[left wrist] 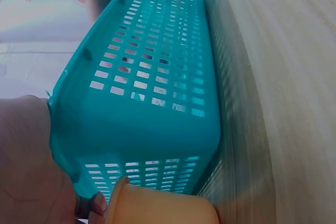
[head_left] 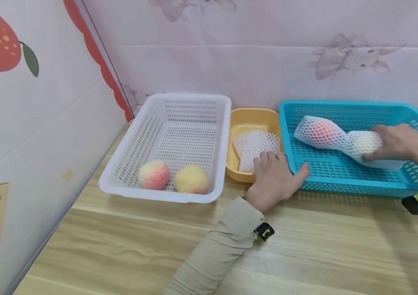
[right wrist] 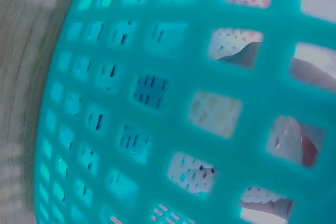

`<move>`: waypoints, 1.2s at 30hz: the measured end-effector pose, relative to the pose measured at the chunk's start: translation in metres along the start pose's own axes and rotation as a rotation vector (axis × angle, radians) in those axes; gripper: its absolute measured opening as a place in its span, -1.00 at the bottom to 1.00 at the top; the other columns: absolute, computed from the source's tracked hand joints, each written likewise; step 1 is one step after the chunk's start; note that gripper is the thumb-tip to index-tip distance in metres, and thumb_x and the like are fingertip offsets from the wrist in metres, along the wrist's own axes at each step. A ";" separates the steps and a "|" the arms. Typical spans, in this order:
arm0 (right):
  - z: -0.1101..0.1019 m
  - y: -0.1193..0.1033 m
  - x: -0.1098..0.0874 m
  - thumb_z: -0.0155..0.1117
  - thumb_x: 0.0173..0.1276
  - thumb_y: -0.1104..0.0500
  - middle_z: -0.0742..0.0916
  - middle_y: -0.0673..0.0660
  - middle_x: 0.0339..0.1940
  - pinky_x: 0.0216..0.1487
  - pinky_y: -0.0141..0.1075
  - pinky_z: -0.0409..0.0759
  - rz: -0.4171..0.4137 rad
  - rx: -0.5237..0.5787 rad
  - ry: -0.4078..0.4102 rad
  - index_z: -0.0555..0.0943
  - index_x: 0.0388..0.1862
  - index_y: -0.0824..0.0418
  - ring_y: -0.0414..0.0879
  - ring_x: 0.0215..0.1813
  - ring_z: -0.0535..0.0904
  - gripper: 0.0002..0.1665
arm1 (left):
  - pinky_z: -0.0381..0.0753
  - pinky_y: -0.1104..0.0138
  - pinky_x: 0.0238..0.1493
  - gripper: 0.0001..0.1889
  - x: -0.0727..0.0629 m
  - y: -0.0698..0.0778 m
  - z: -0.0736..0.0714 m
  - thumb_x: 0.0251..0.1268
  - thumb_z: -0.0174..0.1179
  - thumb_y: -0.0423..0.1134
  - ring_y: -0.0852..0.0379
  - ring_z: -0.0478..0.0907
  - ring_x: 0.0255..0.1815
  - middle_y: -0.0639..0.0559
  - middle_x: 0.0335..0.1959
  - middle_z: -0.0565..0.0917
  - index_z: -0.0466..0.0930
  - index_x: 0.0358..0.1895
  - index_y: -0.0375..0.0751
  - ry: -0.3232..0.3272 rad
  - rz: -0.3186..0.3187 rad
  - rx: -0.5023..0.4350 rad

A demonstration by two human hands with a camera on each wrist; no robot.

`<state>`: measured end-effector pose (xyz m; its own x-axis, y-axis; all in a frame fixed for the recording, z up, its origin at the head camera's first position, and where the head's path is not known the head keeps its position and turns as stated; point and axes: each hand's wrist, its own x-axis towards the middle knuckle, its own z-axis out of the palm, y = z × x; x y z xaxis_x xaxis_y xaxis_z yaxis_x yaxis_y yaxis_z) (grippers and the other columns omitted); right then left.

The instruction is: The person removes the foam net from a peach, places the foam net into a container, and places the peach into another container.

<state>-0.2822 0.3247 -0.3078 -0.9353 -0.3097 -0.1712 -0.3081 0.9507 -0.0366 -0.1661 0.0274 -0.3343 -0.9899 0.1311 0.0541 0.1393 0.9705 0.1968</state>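
Inside the blue basket (head_left: 341,183), my right hand (head_left: 400,141) grips a pale yellow peach (head_left: 365,143) sleeved in white foam netting. Beside it lies a pink netted peach (head_left: 323,132), the two sleeves meeting end to end. My left hand (head_left: 273,180) is spread palm down over the front corner of the yellow tub (head_left: 240,176) and the near-left rim of the blue basket, its fingertips by the white foam net sleeves (head_left: 258,147). In the right wrist view, the blue basket wall (right wrist: 163,93) hides most of the right hand.
At the left, a white basket (head_left: 162,196) holds a pink-and-cream peach (head_left: 154,174) and a yellow peach (head_left: 191,179) near its front. The three containers stand side by side on a wooden table (head_left: 127,237), against a printed wall (head_left: 253,69).
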 end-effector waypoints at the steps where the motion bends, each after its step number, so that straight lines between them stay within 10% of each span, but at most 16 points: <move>1: -0.001 -0.001 -0.001 0.52 -0.04 -0.13 0.59 0.44 -0.35 -0.47 -0.02 0.52 -0.002 -0.001 0.003 0.30 0.09 0.62 0.20 -0.40 0.51 0.03 | 0.35 0.23 -0.14 -0.33 0.000 0.000 0.000 0.36 -0.43 0.40 0.08 0.33 -0.25 -0.03 -0.27 0.46 0.42 -0.28 -0.13 -0.001 -0.005 -0.003; 36: -0.036 -0.074 -0.077 0.56 -0.12 -0.12 0.62 0.44 -0.39 -0.62 -0.10 0.48 -0.060 0.020 0.300 0.35 0.16 0.49 0.12 -0.54 0.51 0.03 | 0.33 0.31 -0.34 -0.41 -0.015 0.000 -0.023 0.45 -0.36 0.30 0.10 0.34 -0.40 0.01 -0.46 0.44 0.36 -0.40 -0.13 0.125 0.119 0.123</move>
<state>-0.1930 0.2772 -0.2564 -0.9260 -0.3544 0.1301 -0.3639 0.9296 -0.0580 -0.1505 0.0203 -0.3129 -0.9546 0.2276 0.1923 0.2430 0.9681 0.0608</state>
